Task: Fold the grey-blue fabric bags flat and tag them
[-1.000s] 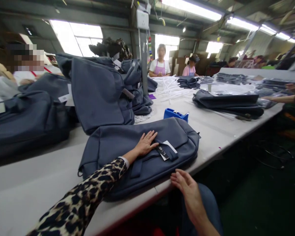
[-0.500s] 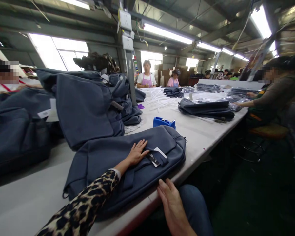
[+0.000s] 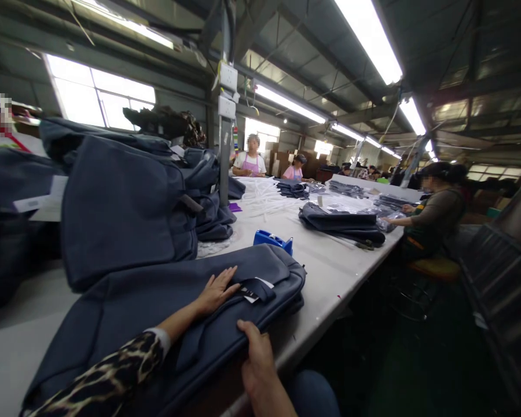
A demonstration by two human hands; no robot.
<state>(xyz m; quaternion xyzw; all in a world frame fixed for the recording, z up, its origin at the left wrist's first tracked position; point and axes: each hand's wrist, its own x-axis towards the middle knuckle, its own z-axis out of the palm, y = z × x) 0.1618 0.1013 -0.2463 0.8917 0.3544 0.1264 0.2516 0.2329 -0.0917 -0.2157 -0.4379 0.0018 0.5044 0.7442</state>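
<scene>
A dark blue-grey backpack (image 3: 147, 289) lies flat along the front edge of the white table (image 3: 325, 284). My left hand (image 3: 217, 289) rests on its upper face, fingers stretched out and pressed flat beside a strap. Under that strap is a white hang tag (image 3: 249, 296), partly covered. At the bag's near edge, my right hand (image 3: 258, 353) grips the side, thumb on top and the other fingers hidden underneath. Just behind the bag stands a blue tape dispenser (image 3: 272, 240), its lower part hidden.
A second blue-grey bag (image 3: 121, 208) stands upright behind, among a pile of others. A metal post (image 3: 224, 150) with sockets rises from the table. Folded bags (image 3: 342, 223) lie farther right. A co-worker (image 3: 434, 214) sits at the right edge; others are across the table.
My right hand has moved from beside the table edge onto the bag's near side and grips it. The bag's near edge appears raised. The view has shifted right and upward.
</scene>
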